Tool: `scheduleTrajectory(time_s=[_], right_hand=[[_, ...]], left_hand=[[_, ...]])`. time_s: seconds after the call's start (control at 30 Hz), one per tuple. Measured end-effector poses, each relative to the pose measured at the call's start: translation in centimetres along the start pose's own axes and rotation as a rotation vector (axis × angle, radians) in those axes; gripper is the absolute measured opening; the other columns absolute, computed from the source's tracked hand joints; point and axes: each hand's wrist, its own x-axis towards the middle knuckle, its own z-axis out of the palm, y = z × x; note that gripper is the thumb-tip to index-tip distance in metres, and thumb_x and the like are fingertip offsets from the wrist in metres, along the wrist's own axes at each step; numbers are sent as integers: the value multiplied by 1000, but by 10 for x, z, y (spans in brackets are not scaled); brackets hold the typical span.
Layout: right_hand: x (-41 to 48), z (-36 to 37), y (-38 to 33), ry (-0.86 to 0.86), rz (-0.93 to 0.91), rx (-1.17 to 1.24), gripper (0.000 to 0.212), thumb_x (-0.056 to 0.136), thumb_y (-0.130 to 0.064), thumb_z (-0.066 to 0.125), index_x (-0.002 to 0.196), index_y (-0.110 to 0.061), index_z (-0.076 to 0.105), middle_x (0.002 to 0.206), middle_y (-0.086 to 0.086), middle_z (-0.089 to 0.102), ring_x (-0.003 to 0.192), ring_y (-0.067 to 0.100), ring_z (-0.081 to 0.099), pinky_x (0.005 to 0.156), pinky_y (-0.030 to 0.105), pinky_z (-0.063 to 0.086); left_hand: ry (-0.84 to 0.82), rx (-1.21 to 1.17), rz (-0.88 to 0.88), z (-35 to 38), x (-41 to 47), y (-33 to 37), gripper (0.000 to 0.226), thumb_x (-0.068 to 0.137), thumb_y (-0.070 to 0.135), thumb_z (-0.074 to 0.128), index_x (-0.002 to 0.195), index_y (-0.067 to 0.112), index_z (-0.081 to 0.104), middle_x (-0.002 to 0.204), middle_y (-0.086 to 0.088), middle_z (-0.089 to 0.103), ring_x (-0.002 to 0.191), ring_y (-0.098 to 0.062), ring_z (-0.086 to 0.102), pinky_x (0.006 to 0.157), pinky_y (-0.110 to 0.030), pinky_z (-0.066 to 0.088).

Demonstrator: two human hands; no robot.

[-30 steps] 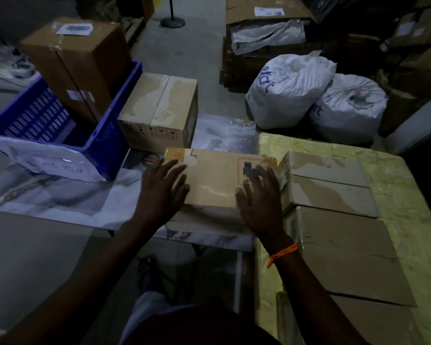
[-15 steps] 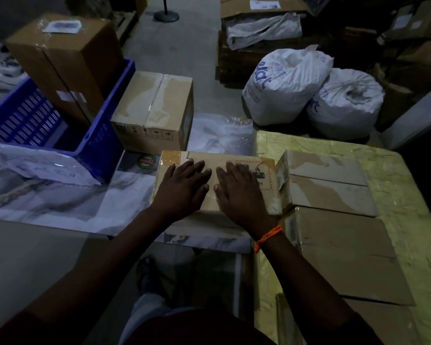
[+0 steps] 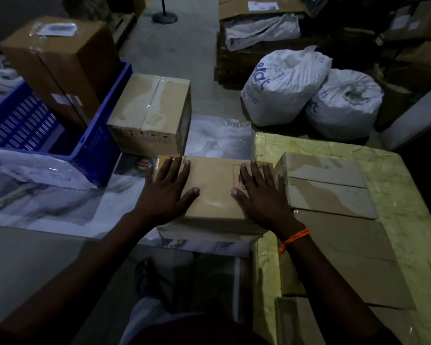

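Note:
A tan cardboard box (image 3: 214, 192) sealed with glossy tape lies on the marble-patterned table (image 3: 47, 202) right in front of me. My left hand (image 3: 166, 192) lies flat on the box's left part, fingers straight and spread. My right hand (image 3: 261, 192) lies flat on its right part, over a red dashed label, with an orange thread round the wrist. Neither hand curls round anything.
A blue crate (image 3: 102, 135) holding a tall brown box (image 3: 60, 68) stands at the left, a taped box (image 3: 152, 113) beside it. Flat cardboard boxes (image 3: 329, 185) lie on a yellow wrapped surface (image 3: 403, 195) at the right. Two white sacks (image 3: 284, 85) sit on the floor beyond.
Both hands slid together to the middle of the box top, then spread apart again toward its left and right parts. The box stayed in place.

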Motion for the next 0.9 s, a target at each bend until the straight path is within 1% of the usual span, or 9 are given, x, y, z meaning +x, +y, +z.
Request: scheduleTrajectory(time_s=[0.27,0.33,0.4,0.5,0.6,0.67,0.73,0.83,0.9], right_hand=[[-1,10,1,45,0,35,86,91,-79,12,165,-36,-2,173,-5,-14,158,23,-17,125,57,2],[-2,8,-1,85,46,109,92,90,-81,19,165,-32,-1,174,2,-10,159,25,-12,126,54,9],[-2,7,-1,167,183,268,96,92,-79,38,166,-29,1,174,7,-2,160,28,0,124,52,18],[-6,0,0,197,459,620,95,93,-66,60,165,-23,15,167,12,30,150,32,34,115,45,37],[-5,-3,8,156,471,907,74,90,-62,68,148,-21,47,137,6,65,125,29,62,101,39,51],[-8,-5,10,149,427,942,73,86,-64,70,142,-22,51,131,3,68,120,26,65,100,41,53],[-12,-10,9,164,394,961,64,91,-55,71,141,-21,50,129,2,68,115,23,65,95,36,53],[-20,-15,9,227,376,999,60,95,-43,71,143,-18,43,121,0,65,100,16,63,71,24,48],[-25,-13,9,292,383,1027,61,95,-45,70,142,-16,42,114,-4,62,92,9,62,67,22,45]], left_hand=[[-18,-11,18,1,0,0,94,89,82,-4,165,26,5,172,-2,-6,158,-25,-8,123,-57,8],[-4,-33,11,-1,-1,2,94,90,81,1,164,24,7,172,-4,-5,158,-26,-9,124,-57,9],[72,-86,-40,0,-4,3,92,96,77,19,164,17,12,172,-10,-1,158,-31,-4,125,-54,12],[166,-374,-310,-1,-5,5,88,96,67,50,161,17,18,169,-13,14,154,-34,17,120,-48,25],[211,-600,-418,-12,-1,7,63,93,52,66,142,17,48,143,-13,54,129,-34,54,96,-36,44],[224,-700,-379,-17,-2,5,57,90,49,72,134,17,56,130,-9,64,119,-31,60,89,-31,42],[224,-813,-358,-23,-8,2,69,83,53,73,139,19,51,126,0,61,117,-22,58,90,-32,44],[272,-955,-342,-22,-21,-4,85,74,50,79,146,23,42,129,11,54,115,-10,55,91,-30,45],[312,-1040,-320,-16,-31,-7,89,72,50,82,147,26,40,134,20,53,116,5,55,91,-22,46]])
